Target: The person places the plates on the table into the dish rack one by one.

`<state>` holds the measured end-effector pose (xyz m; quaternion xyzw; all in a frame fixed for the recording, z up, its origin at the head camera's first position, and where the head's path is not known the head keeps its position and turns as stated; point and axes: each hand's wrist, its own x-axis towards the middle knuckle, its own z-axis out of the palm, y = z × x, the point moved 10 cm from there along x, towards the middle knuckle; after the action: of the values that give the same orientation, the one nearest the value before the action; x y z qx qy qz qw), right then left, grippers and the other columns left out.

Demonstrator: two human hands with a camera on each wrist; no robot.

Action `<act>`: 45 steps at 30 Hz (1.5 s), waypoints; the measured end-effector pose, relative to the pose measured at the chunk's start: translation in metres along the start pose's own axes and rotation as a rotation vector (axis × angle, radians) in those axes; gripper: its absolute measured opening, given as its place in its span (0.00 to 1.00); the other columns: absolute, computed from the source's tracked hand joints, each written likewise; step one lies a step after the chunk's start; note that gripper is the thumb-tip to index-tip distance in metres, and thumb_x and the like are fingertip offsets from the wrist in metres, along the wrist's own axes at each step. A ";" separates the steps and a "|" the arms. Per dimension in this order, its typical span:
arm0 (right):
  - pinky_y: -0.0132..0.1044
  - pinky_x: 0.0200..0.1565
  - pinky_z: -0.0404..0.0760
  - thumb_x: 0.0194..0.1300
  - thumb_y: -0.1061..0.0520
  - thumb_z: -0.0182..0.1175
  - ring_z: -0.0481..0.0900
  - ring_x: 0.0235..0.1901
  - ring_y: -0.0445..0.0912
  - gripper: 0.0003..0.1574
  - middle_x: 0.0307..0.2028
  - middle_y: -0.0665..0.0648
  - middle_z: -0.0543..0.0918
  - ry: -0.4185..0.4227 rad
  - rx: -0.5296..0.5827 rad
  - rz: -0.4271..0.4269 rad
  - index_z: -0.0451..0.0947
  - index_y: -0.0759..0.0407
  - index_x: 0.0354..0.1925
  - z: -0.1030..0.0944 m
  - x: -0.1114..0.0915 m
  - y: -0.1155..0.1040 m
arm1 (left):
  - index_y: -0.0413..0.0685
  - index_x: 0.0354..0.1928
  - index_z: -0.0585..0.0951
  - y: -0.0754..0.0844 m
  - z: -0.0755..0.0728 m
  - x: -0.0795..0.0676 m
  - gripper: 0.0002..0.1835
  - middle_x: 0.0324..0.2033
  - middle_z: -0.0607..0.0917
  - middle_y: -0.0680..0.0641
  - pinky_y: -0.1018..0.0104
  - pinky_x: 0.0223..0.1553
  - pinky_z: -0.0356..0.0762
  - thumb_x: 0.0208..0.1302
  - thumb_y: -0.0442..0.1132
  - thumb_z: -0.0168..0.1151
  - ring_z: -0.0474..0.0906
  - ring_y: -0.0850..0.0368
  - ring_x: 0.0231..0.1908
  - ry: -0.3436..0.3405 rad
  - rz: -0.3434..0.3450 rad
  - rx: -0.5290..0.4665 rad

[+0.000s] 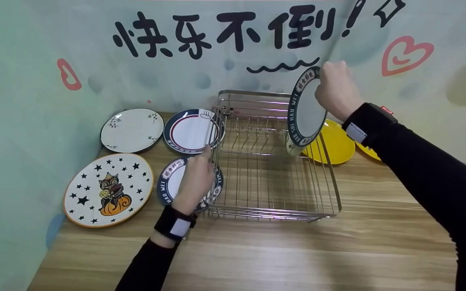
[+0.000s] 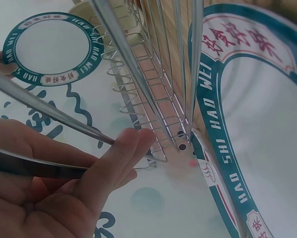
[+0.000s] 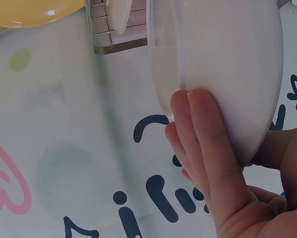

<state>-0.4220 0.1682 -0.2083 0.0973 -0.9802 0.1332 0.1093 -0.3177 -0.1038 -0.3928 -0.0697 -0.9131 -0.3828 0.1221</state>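
hands apart, both engaged: right hand (image 1: pixel 334 89) pinches the upper rim of a round white plate with a dark teal, lettered border (image 1: pixel 308 107), fingers along its plain white back; left hand (image 1: pixel 196 173) grips the left side rail of a silver, rectangular wire-metal dish rack (image 1: pixel 273 213). plate is held near upright over the rack's right part; cannot tell whether its lower edge touches metal. a pale dish seen edge-on (image 3: pixel 119 17) stands in the rack close by. technique, as judged: keep the plate vertical and parallel to the wire dividers, bring it down edge first, hold high on the rim so knuckles clear the wires. likely risk is chipping against the pale dish; a steady left hold should check any sliding. surface: light wood-grain table (image 1: pixel 257 254). left of rack: a matching teal-bordered plate (image 1: pixel 173 184) beneath the left hand in head view, a navy-rimmed white plate (image 1: pixel 188 131), a white plate with small sprigs (image 1: pixel 132 131), an orange-rimmed plate with stars and a pumpkin figure (image 1: pixel 108 190). right: two yellow plates (image 1: pixel 336 143). behind: pale green-blue backdrop (image 1: pixel 200 81), dark lettering, red heart outlines.
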 end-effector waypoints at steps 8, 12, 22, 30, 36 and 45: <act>0.47 0.26 0.77 0.54 0.76 0.43 0.75 0.29 0.60 0.21 0.33 0.70 0.78 0.013 -0.028 -0.002 0.75 0.78 0.44 0.010 0.001 0.004 | 0.24 0.67 0.62 -0.001 0.001 0.001 0.29 0.24 0.81 0.42 0.66 0.24 0.77 0.63 0.21 0.50 0.73 0.56 0.18 -0.012 -0.018 -0.015; 0.46 0.24 0.74 0.53 0.77 0.43 0.74 0.28 0.59 0.20 0.33 0.69 0.77 -0.006 0.003 0.014 0.75 0.77 0.43 0.015 0.000 0.008 | 0.25 0.68 0.61 0.000 0.000 0.000 0.30 0.29 0.83 0.37 0.66 0.28 0.79 0.63 0.21 0.51 0.75 0.55 0.21 -0.010 -0.012 -0.015; 0.42 0.23 0.75 0.50 0.77 0.43 0.78 0.30 0.59 0.24 0.36 0.71 0.82 -0.011 0.088 0.002 0.77 0.77 0.45 0.022 -0.001 0.009 | 0.23 0.66 0.63 0.000 -0.002 0.000 0.29 0.24 0.82 0.40 0.65 0.28 0.79 0.61 0.20 0.50 0.75 0.54 0.21 0.005 -0.007 -0.004; 0.39 0.21 0.71 0.49 0.76 0.44 0.77 0.29 0.58 0.21 0.33 0.68 0.80 -0.018 0.097 0.018 0.77 0.76 0.41 0.026 0.003 0.007 | 0.23 0.66 0.64 -0.002 -0.004 -0.001 0.29 0.21 0.80 0.42 0.63 0.26 0.79 0.60 0.19 0.50 0.73 0.55 0.19 0.015 0.007 0.001; 0.37 0.17 0.66 0.49 0.77 0.45 0.71 0.24 0.54 0.15 0.27 0.64 0.74 -0.056 0.089 0.020 0.72 0.72 0.37 0.037 0.003 0.004 | 0.22 0.66 0.63 0.001 -0.004 -0.001 0.30 0.23 0.81 0.41 0.64 0.23 0.76 0.60 0.19 0.50 0.73 0.55 0.19 0.018 0.029 0.021; 0.39 0.19 0.63 0.49 0.77 0.44 0.68 0.22 0.53 0.12 0.24 0.62 0.70 -0.060 0.079 0.009 0.69 0.68 0.31 0.049 0.001 0.007 | 0.23 0.67 0.62 0.002 -0.001 0.000 0.30 0.36 0.84 0.32 0.59 0.36 0.82 0.61 0.20 0.51 0.79 0.49 0.29 -0.003 0.020 0.027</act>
<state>-0.4341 0.1604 -0.2561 0.1013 -0.9774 0.1693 0.0752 -0.3169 -0.1034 -0.3905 -0.0775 -0.9176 -0.3692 0.1256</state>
